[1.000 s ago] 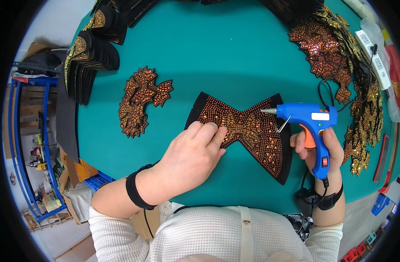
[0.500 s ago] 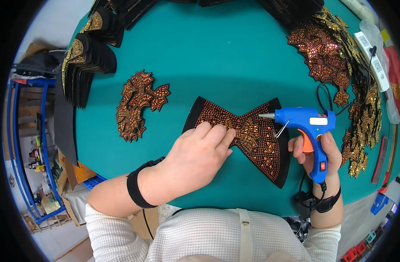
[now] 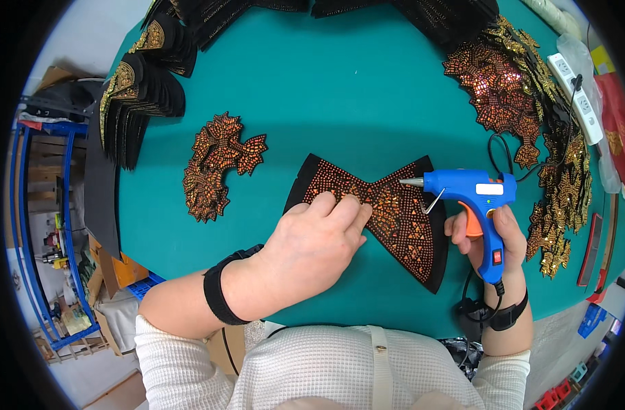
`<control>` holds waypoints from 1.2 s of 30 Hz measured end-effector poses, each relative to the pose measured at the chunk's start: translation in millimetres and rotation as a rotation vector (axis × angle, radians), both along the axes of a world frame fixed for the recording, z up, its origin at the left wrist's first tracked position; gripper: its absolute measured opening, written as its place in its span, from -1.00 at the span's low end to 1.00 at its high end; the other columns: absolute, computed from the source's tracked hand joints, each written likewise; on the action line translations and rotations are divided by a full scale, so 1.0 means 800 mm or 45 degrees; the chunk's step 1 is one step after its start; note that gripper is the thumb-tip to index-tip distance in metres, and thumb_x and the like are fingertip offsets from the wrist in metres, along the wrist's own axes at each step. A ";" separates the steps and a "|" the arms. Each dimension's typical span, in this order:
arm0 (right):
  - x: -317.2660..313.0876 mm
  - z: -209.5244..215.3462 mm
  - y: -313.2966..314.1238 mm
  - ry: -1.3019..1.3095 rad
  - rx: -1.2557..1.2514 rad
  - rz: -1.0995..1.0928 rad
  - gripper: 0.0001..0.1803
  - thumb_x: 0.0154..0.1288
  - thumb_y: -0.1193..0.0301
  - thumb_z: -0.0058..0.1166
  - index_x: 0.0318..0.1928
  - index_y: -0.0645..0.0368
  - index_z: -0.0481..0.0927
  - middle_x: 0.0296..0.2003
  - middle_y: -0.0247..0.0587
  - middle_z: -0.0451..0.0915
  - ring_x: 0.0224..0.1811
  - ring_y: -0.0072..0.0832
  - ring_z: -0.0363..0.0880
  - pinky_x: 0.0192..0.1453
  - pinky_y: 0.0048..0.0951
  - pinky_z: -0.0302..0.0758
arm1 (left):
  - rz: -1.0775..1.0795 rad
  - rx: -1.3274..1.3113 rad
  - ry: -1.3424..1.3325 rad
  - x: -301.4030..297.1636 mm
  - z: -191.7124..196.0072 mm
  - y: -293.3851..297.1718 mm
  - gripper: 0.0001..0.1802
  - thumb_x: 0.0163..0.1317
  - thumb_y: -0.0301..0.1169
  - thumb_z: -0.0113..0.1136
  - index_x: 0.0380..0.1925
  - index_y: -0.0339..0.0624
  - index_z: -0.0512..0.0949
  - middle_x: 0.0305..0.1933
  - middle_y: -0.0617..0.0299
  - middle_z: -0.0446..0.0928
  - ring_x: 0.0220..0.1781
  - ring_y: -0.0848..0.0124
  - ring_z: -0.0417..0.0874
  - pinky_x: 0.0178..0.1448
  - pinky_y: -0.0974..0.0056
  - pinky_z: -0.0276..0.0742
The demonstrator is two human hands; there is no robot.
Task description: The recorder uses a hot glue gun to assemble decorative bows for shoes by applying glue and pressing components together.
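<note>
Head view: the left hand (image 3: pixel 311 239) presses flat, fingers together, on the bow-shaped beaded patch (image 3: pixel 387 212) at frame centre. The right hand (image 3: pixel 487 236) is clamped around the blue glue gun (image 3: pixel 473 198), just right of it. Open teal table (image 3: pixel 353 96) lies above; beaded stacks (image 3: pixel 524 102) crowd the upper edges.

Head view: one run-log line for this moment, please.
left hand: pressing beaded bow-shaped piece | right hand: holding blue glue gun, nozzle over piece | surface: teal table

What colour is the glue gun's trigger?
Orange, on the blue glue gun in the right hand; head view.
</note>
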State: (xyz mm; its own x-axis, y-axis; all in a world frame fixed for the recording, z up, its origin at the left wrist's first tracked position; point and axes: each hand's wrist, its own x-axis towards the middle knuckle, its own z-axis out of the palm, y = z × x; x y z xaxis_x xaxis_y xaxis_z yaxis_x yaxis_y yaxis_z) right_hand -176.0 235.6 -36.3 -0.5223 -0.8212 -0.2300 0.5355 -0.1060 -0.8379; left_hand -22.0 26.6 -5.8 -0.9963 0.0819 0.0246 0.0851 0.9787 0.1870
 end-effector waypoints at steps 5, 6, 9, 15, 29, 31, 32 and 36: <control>0.000 -0.001 0.002 -0.019 -0.013 -0.002 -0.34 0.17 0.06 -0.06 -0.04 0.52 0.37 -0.43 0.04 0.56 -0.51 -0.47 0.48 -0.38 -0.55 0.41 | -0.029 0.057 -0.050 -0.004 0.010 -0.002 -0.62 -0.05 -0.36 0.27 -0.17 -0.24 0.54 -0.20 0.18 0.44 -0.30 0.34 0.47 -0.32 0.33 0.48; 0.000 0.000 0.003 -0.026 -0.016 -0.003 -0.34 0.17 0.06 -0.06 -0.04 0.52 0.37 -0.43 0.04 0.56 -0.51 -0.47 0.49 -0.38 -0.55 0.42 | -0.028 0.049 -0.047 -0.003 0.012 -0.004 -0.62 -0.05 -0.36 0.27 -0.17 -0.24 0.54 -0.20 0.18 0.44 -0.30 0.34 0.47 -0.32 0.33 0.48; 0.000 -0.001 0.004 -0.047 -0.019 -0.008 -0.35 0.17 0.07 -0.05 -0.04 0.52 0.37 -0.43 0.05 0.56 -0.50 -0.47 0.50 -0.38 -0.55 0.43 | 0.041 0.256 -0.015 0.005 0.012 -0.021 -0.62 -0.02 -0.39 0.25 -0.14 -0.25 0.52 -0.18 0.10 0.46 -0.29 0.28 0.52 -0.27 0.29 0.51; 0.002 -0.001 0.003 -0.030 -0.019 -0.031 -0.46 0.26 0.11 -0.13 -0.07 0.43 0.37 -0.54 0.04 0.55 -0.62 -0.45 0.45 -0.12 -0.32 0.40 | 0.514 0.283 -0.078 0.018 0.005 -0.048 -0.50 -0.04 -0.36 0.31 -0.05 -0.27 0.45 -0.21 0.06 0.47 -0.30 0.23 0.54 -0.23 0.26 0.52; -0.001 -0.009 0.007 -0.094 -0.094 -0.035 -0.45 0.24 0.11 -0.12 -0.08 0.45 0.40 -0.43 0.04 0.57 -0.54 -0.45 0.51 -0.37 -0.53 0.46 | 0.442 0.417 -0.048 0.017 0.005 -0.056 -0.50 -0.15 -0.45 0.39 -0.18 -0.19 0.37 -0.39 0.14 0.38 -0.35 0.25 0.49 -0.25 0.25 0.48; 0.000 -0.011 0.007 -0.113 -0.102 -0.037 -0.47 0.25 0.12 -0.12 -0.10 0.43 0.42 -0.44 0.04 0.57 -0.55 -0.45 0.50 -0.33 -0.49 0.46 | 0.478 0.451 -0.046 0.022 0.011 -0.053 -0.54 -0.13 -0.47 0.37 -0.22 -0.19 0.36 -0.40 0.15 0.39 -0.36 0.25 0.50 -0.26 0.25 0.48; 0.001 -0.013 0.007 -0.128 -0.143 -0.093 -0.49 0.25 0.12 -0.13 -0.13 0.41 0.44 -0.47 0.03 0.57 -0.56 -0.44 0.49 -0.26 -0.43 0.44 | 0.524 0.561 -0.119 0.024 0.018 -0.051 -0.57 -0.11 -0.49 0.35 -0.24 -0.18 0.35 -0.43 0.16 0.39 -0.38 0.25 0.50 -0.26 0.25 0.49; 0.006 -0.009 0.003 -0.212 -0.196 -0.228 -0.54 0.28 0.12 -0.17 -0.18 0.34 0.48 -0.54 -0.03 0.56 -0.61 -0.45 0.45 -0.15 -0.32 0.37 | 0.685 0.910 -0.178 0.041 0.035 -0.066 -0.62 0.00 -0.57 0.25 -0.17 -0.19 0.36 -0.44 0.23 0.46 -0.39 0.42 0.54 -0.26 0.33 0.52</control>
State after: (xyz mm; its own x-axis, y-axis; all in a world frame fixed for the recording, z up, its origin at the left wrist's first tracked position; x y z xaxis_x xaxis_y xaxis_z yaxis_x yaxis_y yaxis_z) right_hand -171.5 238.3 -43.6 -0.6278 -0.7510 -0.2045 0.6254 -0.3302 -0.7070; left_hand 11.0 -26.2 21.8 -0.8933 -0.3840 -0.2335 -0.4195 0.5259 0.7399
